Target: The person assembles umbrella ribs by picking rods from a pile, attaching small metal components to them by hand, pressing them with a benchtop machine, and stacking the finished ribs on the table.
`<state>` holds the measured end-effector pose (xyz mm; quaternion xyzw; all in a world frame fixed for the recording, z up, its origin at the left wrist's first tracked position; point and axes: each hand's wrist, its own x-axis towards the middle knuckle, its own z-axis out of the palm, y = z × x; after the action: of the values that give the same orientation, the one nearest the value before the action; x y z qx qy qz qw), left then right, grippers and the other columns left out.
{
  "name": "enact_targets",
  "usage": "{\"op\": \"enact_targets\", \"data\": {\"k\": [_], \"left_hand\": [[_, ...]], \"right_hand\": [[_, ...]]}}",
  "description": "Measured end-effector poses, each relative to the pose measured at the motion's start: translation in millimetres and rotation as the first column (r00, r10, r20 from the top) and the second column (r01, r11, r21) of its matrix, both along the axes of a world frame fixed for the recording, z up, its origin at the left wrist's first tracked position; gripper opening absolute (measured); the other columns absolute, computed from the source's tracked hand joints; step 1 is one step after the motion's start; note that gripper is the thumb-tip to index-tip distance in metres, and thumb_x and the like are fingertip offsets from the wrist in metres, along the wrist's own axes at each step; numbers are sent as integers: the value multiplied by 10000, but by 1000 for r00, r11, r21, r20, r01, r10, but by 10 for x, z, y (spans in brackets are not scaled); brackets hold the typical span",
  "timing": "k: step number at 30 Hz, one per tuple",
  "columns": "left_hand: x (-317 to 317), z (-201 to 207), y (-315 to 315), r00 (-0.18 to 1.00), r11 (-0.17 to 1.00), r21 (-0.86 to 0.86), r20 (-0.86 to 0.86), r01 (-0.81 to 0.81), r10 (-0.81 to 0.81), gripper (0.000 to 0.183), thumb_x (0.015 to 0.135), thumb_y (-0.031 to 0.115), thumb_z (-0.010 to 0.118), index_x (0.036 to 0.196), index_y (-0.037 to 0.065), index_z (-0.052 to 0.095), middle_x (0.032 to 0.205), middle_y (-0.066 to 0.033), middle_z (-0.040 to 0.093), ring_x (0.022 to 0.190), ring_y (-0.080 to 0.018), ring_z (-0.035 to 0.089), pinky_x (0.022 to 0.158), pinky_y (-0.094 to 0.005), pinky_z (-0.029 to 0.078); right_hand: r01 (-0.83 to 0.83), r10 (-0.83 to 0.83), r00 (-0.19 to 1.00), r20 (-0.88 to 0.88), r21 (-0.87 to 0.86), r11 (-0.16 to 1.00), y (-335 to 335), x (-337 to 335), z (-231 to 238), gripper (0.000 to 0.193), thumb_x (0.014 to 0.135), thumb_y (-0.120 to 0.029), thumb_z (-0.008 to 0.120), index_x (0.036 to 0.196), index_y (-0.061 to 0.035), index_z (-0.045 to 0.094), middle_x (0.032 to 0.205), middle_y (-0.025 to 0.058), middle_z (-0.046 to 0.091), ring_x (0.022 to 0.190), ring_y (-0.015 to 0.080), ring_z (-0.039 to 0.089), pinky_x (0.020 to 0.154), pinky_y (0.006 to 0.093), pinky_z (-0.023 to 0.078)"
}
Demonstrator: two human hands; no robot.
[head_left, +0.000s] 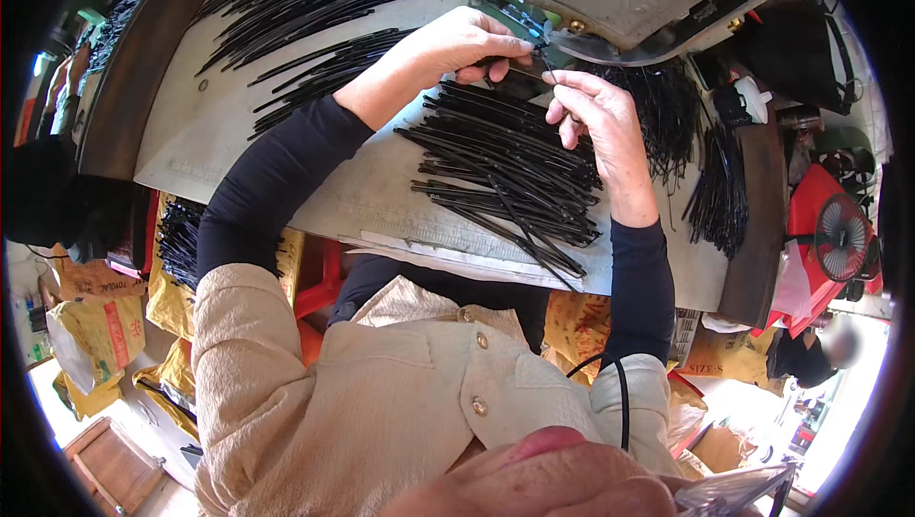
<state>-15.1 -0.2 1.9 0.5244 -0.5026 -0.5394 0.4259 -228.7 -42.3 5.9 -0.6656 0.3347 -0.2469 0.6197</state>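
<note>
Visibly thin, dark strip (547, 62) held; piled strips (515, 141) glossy black.

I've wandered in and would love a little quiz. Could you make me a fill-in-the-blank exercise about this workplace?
1. The strips piled on the table are ____ in colour.
2. With no gloves on, the left hand and right hand are ____.
3. The fan is on the person's ____ side.
4. The jacket has round ____ down its front.

Missing words: black; bare; right; buttons.
</note>
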Motion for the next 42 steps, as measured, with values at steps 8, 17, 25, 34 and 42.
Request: {"op": "enact_targets", "data": {"k": [8, 17, 25, 34, 42], "left_hand": [[-78, -60, 28, 999, 998, -40, 13, -38, 39, 290, 829, 287, 603, 873, 10, 673, 565, 6, 539, 417, -39, 376, 383, -202, 268], [-204, 46, 285, 978, 980, -129, 161, 154, -133, 321, 857, 308, 572, 858, -2, 659, 648, -27, 634, 493, -83, 580, 435, -209, 450], [972, -162, 370, 162, 908, -412, 903, 76, 397, 166, 801, 197, 549, 876, 101, 662, 801, -108, 651, 745, -307, 622, 654, -377, 508], [1072, -240, 382, 271, 949, -312, 911, -45, 312, 176, 745, 200, 574, 850, 84, 654, 802, -104, 651, 807, -287, 623, 706, -381, 497], [979, -122, 333, 251, 862, -492, 856, 123, 453, 166, 817, 197, 589, 875, 48, 635, 754, -89, 639, 651, -239, 609, 594, -323, 490]], "right_hand": [[166, -204, 958, 200, 192, 967, -72, -61, -111, 268, 847, -98, 566, 1088, 19, 565, 725, 69, 608, 532, 99, 558, 494, 200, 455], [120, -269, 879, 394, 364, 924, -134, -72, -232, 146, 893, -135, 545, 977, -22, 583, 849, 86, 643, 706, 130, 631, 600, 231, 537], [199, -368, 795, 482, 365, 909, -333, -181, -344, 193, 896, -173, 548, 988, -4, 572, 891, 106, 633, 788, 173, 643, 664, 273, 550], [164, -340, 786, 517, 356, 920, -332, -176, -370, 232, 905, -179, 530, 1033, 11, 569, 893, 126, 639, 796, 191, 653, 673, 273, 558], [76, -155, 958, 242, 306, 949, -93, -57, -103, 268, 913, -205, 523, 1071, 6, 569, 739, 51, 593, 587, 91, 556, 475, 189, 429]]}}
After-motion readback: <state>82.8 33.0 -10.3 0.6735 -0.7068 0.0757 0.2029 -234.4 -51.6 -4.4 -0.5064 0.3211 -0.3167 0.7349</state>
